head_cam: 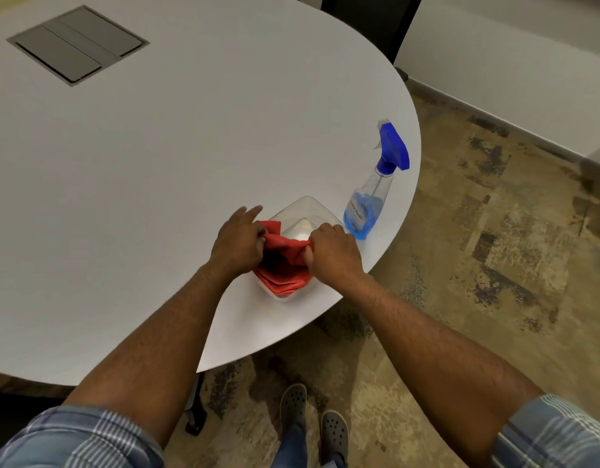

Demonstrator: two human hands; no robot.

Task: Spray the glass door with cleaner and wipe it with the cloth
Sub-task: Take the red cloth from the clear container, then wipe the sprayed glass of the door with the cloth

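At lower centre, my left hand (236, 239) and right hand (332, 249) both clench the red folded cloth (285, 265) over the clear plastic tub (307, 206). I'm fetching it; next, I reckon, the blue spray bottle (373, 201).

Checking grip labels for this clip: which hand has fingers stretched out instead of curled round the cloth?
The left hand: two of its fingers point out over the table. The right hand is a closed fist on the red cloth.
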